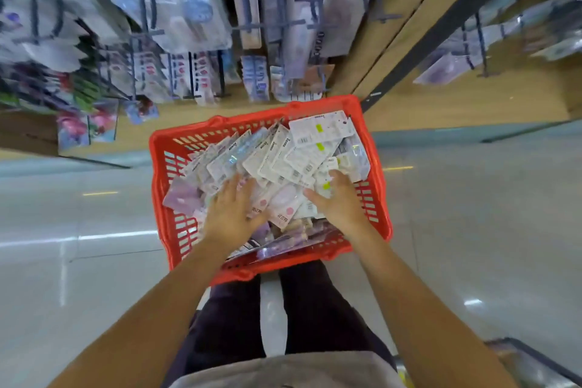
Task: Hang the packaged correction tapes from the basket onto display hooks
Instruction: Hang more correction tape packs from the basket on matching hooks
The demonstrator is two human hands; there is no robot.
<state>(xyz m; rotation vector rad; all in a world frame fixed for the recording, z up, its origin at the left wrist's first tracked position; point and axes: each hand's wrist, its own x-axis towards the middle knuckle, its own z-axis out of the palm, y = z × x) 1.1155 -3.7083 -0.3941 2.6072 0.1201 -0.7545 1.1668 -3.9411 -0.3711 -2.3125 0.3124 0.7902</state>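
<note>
Both hands, left hand and right hand, lie flat with fingers apart on the correction tapes heaped in the red basket. Slippery packs might slide out when lifted.

Your basket is bright red with slotted walls. Inside it, the packaged correction tapes are white, lilac and pink, some with yellow-green stickers.
</note>
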